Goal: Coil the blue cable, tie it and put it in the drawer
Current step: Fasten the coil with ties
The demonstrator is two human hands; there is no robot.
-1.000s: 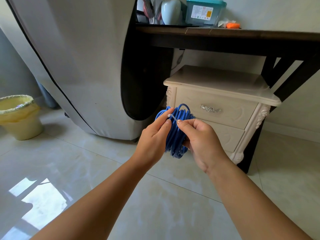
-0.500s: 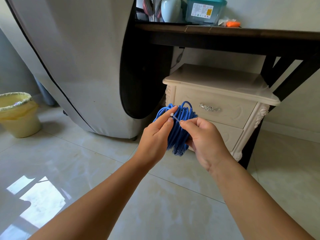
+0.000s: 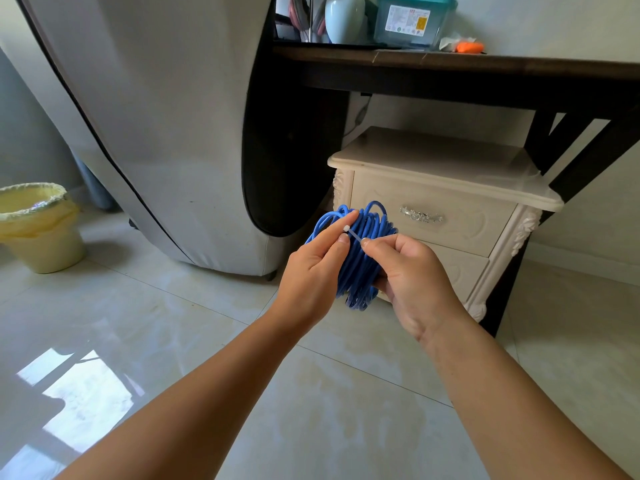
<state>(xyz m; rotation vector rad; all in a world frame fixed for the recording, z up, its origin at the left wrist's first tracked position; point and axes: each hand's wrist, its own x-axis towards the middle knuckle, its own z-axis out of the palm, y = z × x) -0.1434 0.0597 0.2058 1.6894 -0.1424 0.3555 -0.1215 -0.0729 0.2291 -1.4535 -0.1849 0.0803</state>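
The blue cable [image 3: 360, 261] is a bundle of coils held upright between both hands, in front of the cream nightstand. A thin white tie [image 3: 354, 234] crosses the top of the coil. My left hand [image 3: 311, 275] pinches the tie's head end between thumb and forefinger, against the coil. My right hand [image 3: 408, 271] pinches the tie's other end and curls round the coil's right side. The nightstand's top drawer [image 3: 460, 223] is closed, with a silver handle [image 3: 421, 215]. A lower drawer [image 3: 460, 271] sits partly behind my right hand.
A grey covered appliance [image 3: 166, 133] stands at left. A dark wooden table [image 3: 485, 71] spans above the nightstand, carrying a vase, a teal-lidded box and an orange item. A yellow-lined bin [image 3: 38, 230] stands at far left. Glossy floor tiles [image 3: 207, 341] lie below.
Both hands and the coil have risen slightly toward the nightstand. The white tie between my fingertips now shows as a slightly longer stretch.
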